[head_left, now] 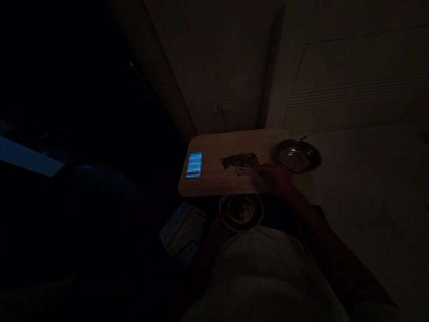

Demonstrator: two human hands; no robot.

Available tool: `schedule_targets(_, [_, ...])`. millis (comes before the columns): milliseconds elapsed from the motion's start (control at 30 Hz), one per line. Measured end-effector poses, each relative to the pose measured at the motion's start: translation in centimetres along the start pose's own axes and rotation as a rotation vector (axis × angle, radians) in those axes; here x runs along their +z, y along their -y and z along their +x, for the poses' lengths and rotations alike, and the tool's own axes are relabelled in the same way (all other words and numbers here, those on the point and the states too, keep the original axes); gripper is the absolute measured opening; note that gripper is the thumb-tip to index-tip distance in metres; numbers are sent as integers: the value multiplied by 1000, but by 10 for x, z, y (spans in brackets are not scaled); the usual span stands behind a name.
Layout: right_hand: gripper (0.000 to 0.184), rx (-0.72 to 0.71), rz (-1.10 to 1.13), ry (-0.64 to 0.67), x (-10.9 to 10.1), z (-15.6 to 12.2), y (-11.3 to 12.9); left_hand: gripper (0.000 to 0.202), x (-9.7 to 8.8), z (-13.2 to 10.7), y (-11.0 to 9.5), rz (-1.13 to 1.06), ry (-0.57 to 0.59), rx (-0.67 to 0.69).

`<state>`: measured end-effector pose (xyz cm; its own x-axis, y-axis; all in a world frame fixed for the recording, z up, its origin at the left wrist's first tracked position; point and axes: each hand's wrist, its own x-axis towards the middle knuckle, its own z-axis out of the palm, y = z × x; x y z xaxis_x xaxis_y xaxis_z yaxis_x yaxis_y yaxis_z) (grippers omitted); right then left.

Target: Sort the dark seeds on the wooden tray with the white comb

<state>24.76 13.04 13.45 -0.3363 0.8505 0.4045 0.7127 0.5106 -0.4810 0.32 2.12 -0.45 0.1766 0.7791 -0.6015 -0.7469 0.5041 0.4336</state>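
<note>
The room is very dark. A small wooden table (208, 179) carries a pile of dark chopped bits (239, 160). My right hand (276, 178) rests on the table just right of the pile, closed on a thin pale blade, seemingly a knife (246, 169), whose tip lies at the pile's near edge. My left hand (219, 223) is barely visible under the near rim of a steel bowl (241, 211) held below the table's front edge; the bowl holds some dark bits.
A lit phone (194, 164) lies on the table's left side. A second, empty steel bowl (298, 155) stands at the table's right end. A wall socket (221, 106) sits behind. Pale papers (182, 232) lie on the floor at left.
</note>
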Motion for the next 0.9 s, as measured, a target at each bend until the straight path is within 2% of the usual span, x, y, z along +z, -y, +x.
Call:
schedule_targets(167, [37, -11, 37, 0, -2, 0, 4, 33, 0, 0, -1, -9, 39, -86])
schedule_targets(500, [35, -12, 87, -12, 0, -5, 0, 42, -7, 2, 0, 19, 13, -41])
schedule_targets(900, [34, 3, 138, -20, 0, -8, -2, 37, -2, 0, 3, 3, 16, 12])
